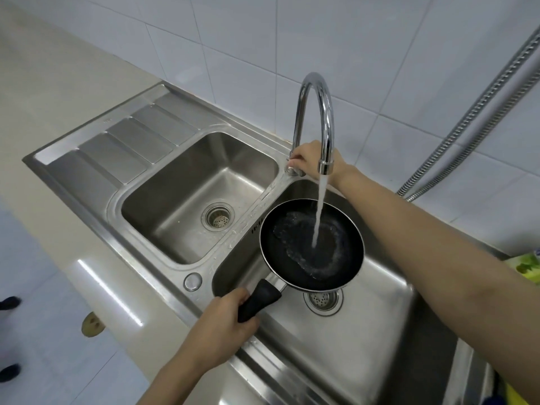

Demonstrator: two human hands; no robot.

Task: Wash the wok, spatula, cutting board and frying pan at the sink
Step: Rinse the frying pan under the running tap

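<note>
Holding frying pan (312, 243) under running faucet (317, 118), hands gripping.

both arms are bare from the wrist up to where each leaves the frame: no sleeve, cuff or glove shows on either. the left hand (225, 323) wears no ring, watch or band that can be seen, and its wrist is bare too. the right hand (309, 157) is partly hidden, so its fingers are only partly visible; what shows of them carries no jewellery, and the wrist behind it is bare. the right forearm appears long and broad, widened by the wide-angle lens near the frame edge. fingernails on the right hand look short and unpainted; those of the left hand cannot be made out.
</note>
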